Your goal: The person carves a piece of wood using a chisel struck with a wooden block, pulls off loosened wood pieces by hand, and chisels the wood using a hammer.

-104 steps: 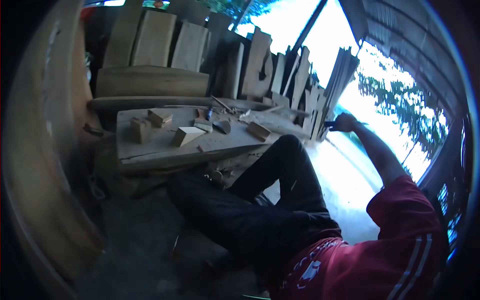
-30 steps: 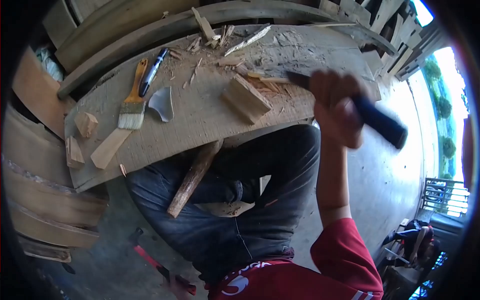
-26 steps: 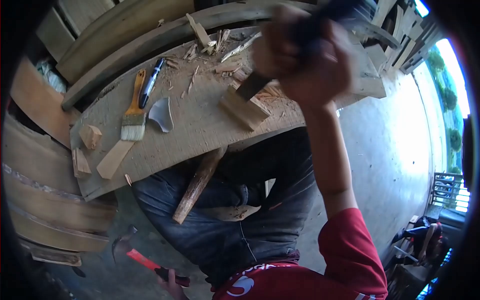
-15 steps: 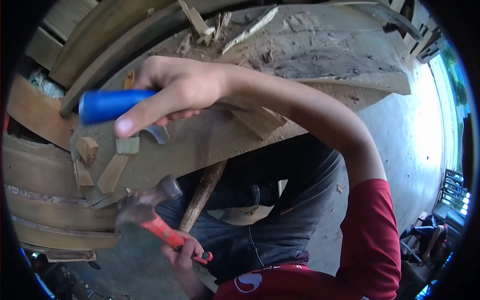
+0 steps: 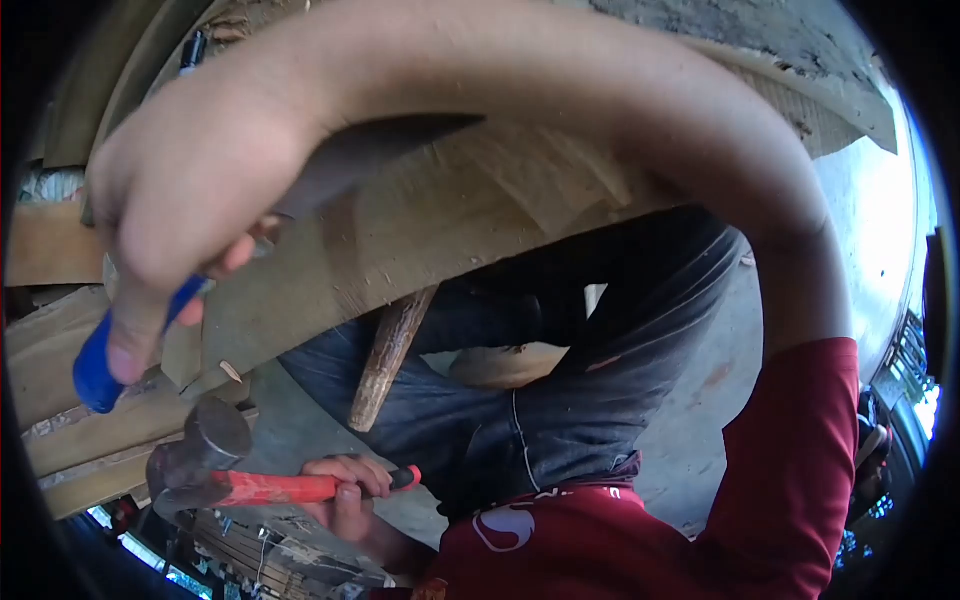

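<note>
My right hand (image 5: 200, 190) is wrapped round the blue handle (image 5: 100, 365) of a dark-bladed knife (image 5: 370, 150), over the left part of the wooden bench (image 5: 300, 290). The blade points right, partly behind my forearm. Below, my left hand (image 5: 350, 490) grips the red handle of a claw hammer (image 5: 270, 487), its metal head at the left. A round stick (image 5: 392, 360) leans from the bench edge between my legs. A blurred wood block (image 5: 535, 185) lies on the bench beneath my right forearm.
Stacked boards (image 5: 60, 350) stand at the left. A marker (image 5: 193, 50) shows above my right hand. Rough bark-like wood (image 5: 790, 60) lies at the upper right. Part of another person (image 5: 872, 450) is at the right edge.
My right hand, with the knife, has swung from the bench's right side to the left, close to the camera. My left hand has raised the hammer from near the floor.
</note>
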A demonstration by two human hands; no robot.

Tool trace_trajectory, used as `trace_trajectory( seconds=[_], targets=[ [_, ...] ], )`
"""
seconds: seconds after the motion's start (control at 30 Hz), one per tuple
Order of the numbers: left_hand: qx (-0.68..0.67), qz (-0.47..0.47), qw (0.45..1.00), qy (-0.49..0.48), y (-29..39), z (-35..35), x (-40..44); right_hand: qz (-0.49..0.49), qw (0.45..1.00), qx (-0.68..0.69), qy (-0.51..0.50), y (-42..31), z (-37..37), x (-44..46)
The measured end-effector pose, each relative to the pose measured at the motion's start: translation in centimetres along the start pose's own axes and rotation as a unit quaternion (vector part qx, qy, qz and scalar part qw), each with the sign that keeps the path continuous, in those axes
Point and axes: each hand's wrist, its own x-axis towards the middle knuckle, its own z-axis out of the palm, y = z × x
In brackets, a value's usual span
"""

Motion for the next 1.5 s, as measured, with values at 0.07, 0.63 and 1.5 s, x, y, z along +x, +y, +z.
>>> trace_trajectory(
  seconds=[0.07, 0.63, 1.5],
  targets=[
    [-0.002, -0.001, 1.0, -0.014, -0.3, -0.2, 0.1, -0.006, 1.0, 0.026, -0.015, 0.6, 0.0, 1.0],
    [0.019, 0.029, 0.999, -0.036, -1.6, -0.6, -0.6, -0.005, 0.996, 0.047, 0.077, 2.4, 0.7, 2.4],
    [0.553, 0.176, 0.805, 0.122, -1.9, -0.6, -5.7, -0.226, 0.82, -0.335, 0.405, -1.2, 19.3, -12.3]
  ],
)
